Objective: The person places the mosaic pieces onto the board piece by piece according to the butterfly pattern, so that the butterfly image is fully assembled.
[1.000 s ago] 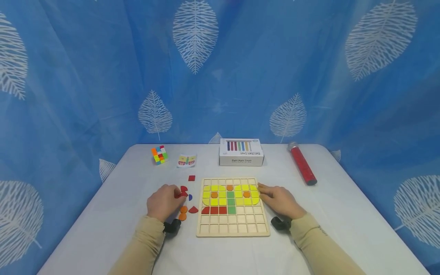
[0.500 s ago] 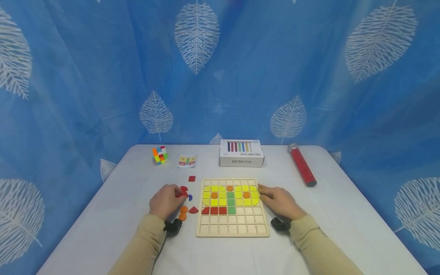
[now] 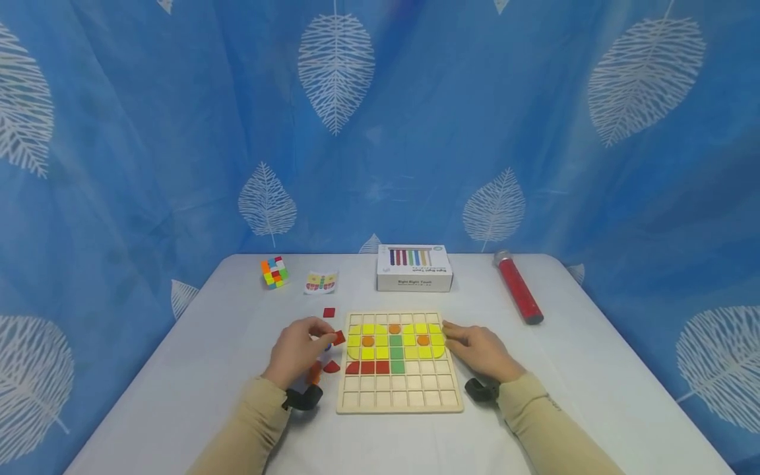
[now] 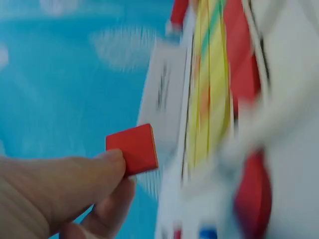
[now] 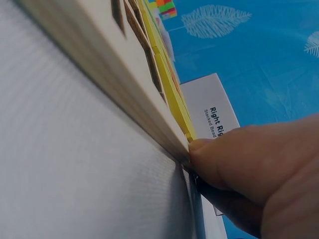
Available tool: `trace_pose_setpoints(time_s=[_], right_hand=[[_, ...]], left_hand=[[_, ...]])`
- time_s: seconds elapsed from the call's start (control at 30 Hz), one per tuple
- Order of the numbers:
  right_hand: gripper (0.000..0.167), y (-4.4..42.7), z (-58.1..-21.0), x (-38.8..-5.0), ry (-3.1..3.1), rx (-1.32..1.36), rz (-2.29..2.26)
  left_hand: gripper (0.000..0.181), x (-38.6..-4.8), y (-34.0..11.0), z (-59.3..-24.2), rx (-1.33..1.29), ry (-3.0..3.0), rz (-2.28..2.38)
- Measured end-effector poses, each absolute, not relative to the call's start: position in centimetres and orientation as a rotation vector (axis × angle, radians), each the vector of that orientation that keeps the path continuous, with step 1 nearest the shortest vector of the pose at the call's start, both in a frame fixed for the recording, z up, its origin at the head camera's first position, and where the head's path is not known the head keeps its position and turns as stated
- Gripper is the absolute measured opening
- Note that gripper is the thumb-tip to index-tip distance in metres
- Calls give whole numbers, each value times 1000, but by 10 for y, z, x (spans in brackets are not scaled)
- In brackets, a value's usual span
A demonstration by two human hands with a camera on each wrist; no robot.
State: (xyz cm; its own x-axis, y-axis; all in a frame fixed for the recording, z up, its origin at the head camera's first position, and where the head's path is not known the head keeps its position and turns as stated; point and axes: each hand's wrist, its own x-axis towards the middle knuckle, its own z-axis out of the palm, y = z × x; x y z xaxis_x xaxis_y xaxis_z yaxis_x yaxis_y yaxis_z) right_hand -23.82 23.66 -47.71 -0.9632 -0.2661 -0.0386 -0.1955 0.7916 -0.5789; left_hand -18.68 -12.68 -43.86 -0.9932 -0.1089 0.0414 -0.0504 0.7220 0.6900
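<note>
Between thumb and fingers my left hand (image 3: pixel 298 349) pinches a red square tile (image 4: pixel 137 152), raised just off the left edge of the wooden grid board (image 3: pixel 400 398). The board carries yellow tiles (image 3: pixel 421 328), orange discs (image 3: pixel 394 328), a green column (image 3: pixel 396 353) and a row of red tiles (image 3: pixel 368 367). My right hand (image 3: pixel 483 353) rests at the board's right edge, its thumb (image 5: pixel 207 154) touching the side. Near the left hand lie a red fan-shaped piece (image 3: pixel 331 367), partly hidden orange discs (image 3: pixel 314 373) and a mostly covered blue piece (image 3: pixel 328 347).
Another red square tile (image 3: pixel 329 312) lies beyond the left hand. Farther back are a puzzle cube (image 3: pixel 274 272), a printed pattern card (image 3: pixel 320 282) and a white box (image 3: pixel 414 272). A red microphone (image 3: pixel 519 288) lies at the right. Leaf-patterned blue cloth hangs behind the table.
The left hand has lifted a red tile from the loose pieces and carried it right, toward the board. The right hand has stayed at the board's edge.
</note>
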Motion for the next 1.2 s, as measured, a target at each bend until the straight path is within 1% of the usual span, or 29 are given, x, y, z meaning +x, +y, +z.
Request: trace_pose_setpoints(time_s=[0.07, 0.2, 0.4, 0.6, 0.77, 1.07, 1.2], right_hand=[[49, 236, -477, -238, 2863, -380, -908], [47, 236, -478, -238, 2865, -409, -923], [46, 235, -482, -239, 2864, -422, -927], [45, 233, -482, -239, 2865, -432, -920], [46, 232, -478, -239, 2862, -429, -925], [47, 235, -476, -240, 2867, -419, -922], [46, 238, -479, -240, 2870, -408, -924]], left_hand=[[9, -183, -112, -436, 17, -2859, -1193], [7, -180, -80, -433, -232, -2924, -1136], [5, -185, -37, -438, -450, -2981, -1045], [4, -190, -15, -444, -495, -3016, -902], [4, -194, -12, -444, -489, -3035, -854], [5, -198, -6, -442, -580, -3037, -662], [3, -197, -6, -443, -583, -3003, -666]])
